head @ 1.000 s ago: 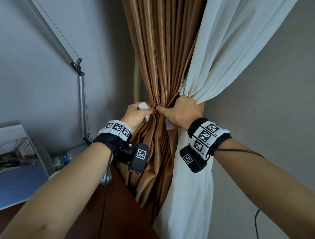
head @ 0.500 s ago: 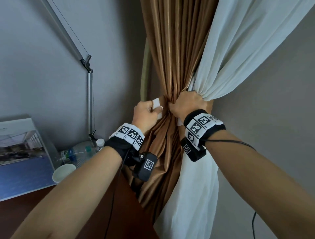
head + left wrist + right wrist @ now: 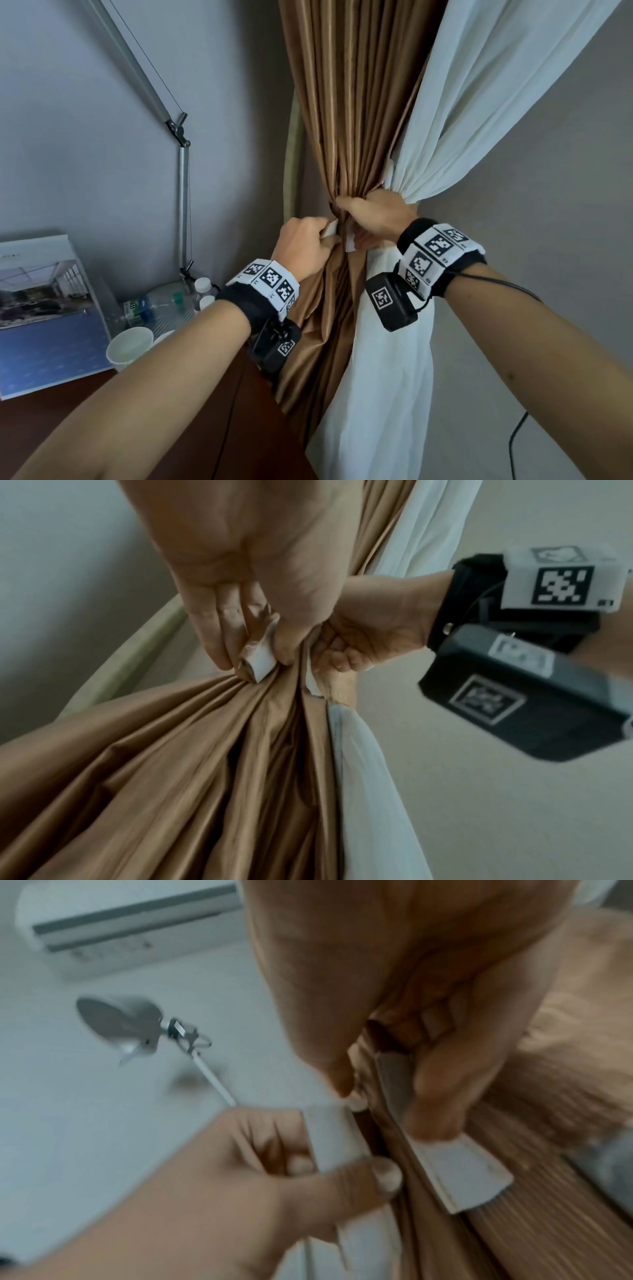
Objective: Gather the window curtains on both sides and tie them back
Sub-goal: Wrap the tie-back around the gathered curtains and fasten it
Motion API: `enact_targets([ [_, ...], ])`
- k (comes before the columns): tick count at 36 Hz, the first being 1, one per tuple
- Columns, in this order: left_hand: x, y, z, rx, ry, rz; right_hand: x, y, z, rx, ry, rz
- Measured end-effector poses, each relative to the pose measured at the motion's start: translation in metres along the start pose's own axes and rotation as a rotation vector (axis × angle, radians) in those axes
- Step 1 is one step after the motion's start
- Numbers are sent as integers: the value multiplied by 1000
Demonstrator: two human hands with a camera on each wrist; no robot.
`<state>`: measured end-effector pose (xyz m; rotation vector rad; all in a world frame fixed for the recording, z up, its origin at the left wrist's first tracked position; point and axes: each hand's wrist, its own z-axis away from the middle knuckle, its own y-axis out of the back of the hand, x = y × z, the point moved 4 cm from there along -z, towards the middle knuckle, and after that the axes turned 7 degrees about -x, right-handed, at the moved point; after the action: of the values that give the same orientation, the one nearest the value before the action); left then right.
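Curtains [image 3: 346,144]: soft, slippery, bunched | left hand [image 3: 305,245], right hand [image 3: 380,219] each pinching a tie-back end [image 3: 258,660] at the waist

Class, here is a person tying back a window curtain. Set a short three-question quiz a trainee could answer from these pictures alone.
1. True or false: the left hand pinches one white end of the tie-back.
2. Which fabric hangs on the person's right of the bundle: A, the brown curtain, or B, the white sheer curtain?
3. Name the white vessel on the desk beside the left forearm.

Key: 1 true; 2 B; 3 a paper cup.
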<state>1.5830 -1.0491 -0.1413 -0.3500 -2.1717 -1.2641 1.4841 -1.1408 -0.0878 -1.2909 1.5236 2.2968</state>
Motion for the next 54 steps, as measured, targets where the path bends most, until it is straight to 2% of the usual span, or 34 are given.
enact_targets([
  [3, -5, 3, -4, 23, 33, 42, 12, -2, -1, -116, -3, -221],
  [6, -5, 5, -7, 16, 48, 51, 23, -4, -3, -171, 47, -234],
  [11, 2, 6, -9, -68, 45, 32, 28, -3, 1, -240, 122, -209],
  [12, 4, 6, -9, -79, 36, 21, 28, -3, 0, -213, 144, -164],
  [14, 9, 5, -8, -107, 20, 5, 26, 2, -2, -32, 202, 101],
  [16, 12, 4, -6, -113, 18, -24, 24, 3, -6, 105, 240, 233],
  [23, 7, 4, -5, -99, 56, -13, 12, -5, 0, 203, 366, 253],
  [26, 10, 7, -7, -110, 90, 10, 9, -12, 1, 230, 446, 315],
  [29, 11, 10, -12, -121, 133, 16, 18, -16, -4, 255, 459, 293],
  [34, 5, 15, -20, -151, 241, 121, 30, -26, -3, 3, 377, 200],
  [36, 3, 17, -24, -156, 269, 190, 30, -28, 1, -28, 384, 172],
  [42, 20, 12, -25, -206, 255, 215, 22, -32, 4, 129, 483, 286],
  [46, 26, 6, -30, -160, 213, 84, 20, -40, -2, 212, 567, 252],
  [54, 16, 6, -37, -281, 220, 206, 26, -38, -9, 235, 536, 200],
])
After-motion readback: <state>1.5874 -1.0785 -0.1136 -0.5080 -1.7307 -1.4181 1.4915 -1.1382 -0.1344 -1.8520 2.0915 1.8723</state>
